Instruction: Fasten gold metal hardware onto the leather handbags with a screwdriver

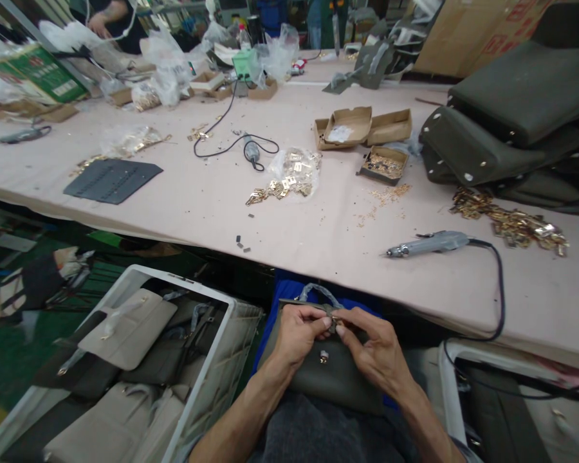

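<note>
A dark olive handbag (328, 379) rests on my lap, below the table's near edge. My left hand (296, 334) and my right hand (374, 350) meet at the top of its flap, fingertips pinching a small metal clasp fitting (335, 319). A second small metal stud (323, 357) shows on the bag's front between my hands. The bag's wrapped handle (318, 290) arches just above my fingers.
A grey electric screwdriver (427, 244) with a black cord lies on the pink table (183, 199). Piles of gold fittings (511, 225), a bag of clasps (292, 173), cardboard boxes (361, 125) and stacked olive bags (502, 122) sit farther back. A crate of finished bags (139, 360) stands left. Another person's hand (99, 24) works far off.
</note>
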Demonstrator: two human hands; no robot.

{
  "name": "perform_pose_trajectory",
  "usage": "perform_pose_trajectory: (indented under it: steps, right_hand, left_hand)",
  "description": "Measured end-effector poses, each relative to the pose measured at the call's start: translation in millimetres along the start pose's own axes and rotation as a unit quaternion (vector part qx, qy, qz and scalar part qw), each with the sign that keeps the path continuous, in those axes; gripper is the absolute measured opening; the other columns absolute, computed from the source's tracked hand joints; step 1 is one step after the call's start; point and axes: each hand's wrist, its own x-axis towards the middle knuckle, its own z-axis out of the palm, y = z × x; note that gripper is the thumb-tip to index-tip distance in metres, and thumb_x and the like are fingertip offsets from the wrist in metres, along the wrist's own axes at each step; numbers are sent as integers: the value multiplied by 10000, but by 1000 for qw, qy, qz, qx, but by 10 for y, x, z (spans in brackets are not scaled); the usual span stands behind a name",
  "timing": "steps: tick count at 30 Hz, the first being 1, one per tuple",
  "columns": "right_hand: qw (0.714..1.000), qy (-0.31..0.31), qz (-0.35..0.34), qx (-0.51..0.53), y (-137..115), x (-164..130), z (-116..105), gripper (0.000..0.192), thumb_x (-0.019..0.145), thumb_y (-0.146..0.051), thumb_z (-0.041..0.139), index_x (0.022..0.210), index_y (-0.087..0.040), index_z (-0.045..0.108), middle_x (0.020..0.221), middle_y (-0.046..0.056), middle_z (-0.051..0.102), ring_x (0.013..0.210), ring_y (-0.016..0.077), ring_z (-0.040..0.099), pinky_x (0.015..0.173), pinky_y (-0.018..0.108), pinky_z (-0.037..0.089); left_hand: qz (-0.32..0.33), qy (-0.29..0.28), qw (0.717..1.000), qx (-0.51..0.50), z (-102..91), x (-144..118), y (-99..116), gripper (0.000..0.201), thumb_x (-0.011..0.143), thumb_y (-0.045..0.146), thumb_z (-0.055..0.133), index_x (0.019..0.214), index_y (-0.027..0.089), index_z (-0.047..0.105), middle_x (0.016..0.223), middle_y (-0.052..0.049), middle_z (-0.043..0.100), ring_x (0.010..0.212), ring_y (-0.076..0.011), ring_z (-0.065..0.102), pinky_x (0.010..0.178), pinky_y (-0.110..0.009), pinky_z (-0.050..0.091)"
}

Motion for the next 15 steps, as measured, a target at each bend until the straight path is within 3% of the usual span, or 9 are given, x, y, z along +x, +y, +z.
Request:
perform_pose_trajectory:
  steps: [5, 9, 15]
  right_hand:
    - [992, 5, 109, 65, -62, 47, -56, 221, 1008, -376, 595, 1083, -214, 725, 845, 31, 696, 684, 169, 651, 661, 282, 523]
    - [988, 11, 101, 112, -80, 96, -75, 258, 993, -417, 621, 1025, -208, 768, 883, 60, 681, 789, 197, 635, 683, 290, 503]
    - [986, -20, 137, 97, -109, 121, 15, 257, 975, -425, 647, 1005, -213, 789, 740, 21, 612, 646, 160, 564, 576, 267, 440]
  left_hand:
    - [-3, 1, 1000, 7, -12, -6, 9, 241, 623, 304, 883, 736, 110, 795, 603, -72, 709, 518, -143, 613, 539, -231, 498]
    - [-6, -10, 1000, 17, -23, -18, 29, 234, 633, 300, 873, 726, 99, 796, 581, -77, 698, 491, -136, 596, 530, -231, 485]
    - [-3, -39, 999, 28, -67, -37, 36, 213, 655, 282, 819, 756, 94, 813, 622, -93, 718, 497, -140, 606, 528, -231, 485]
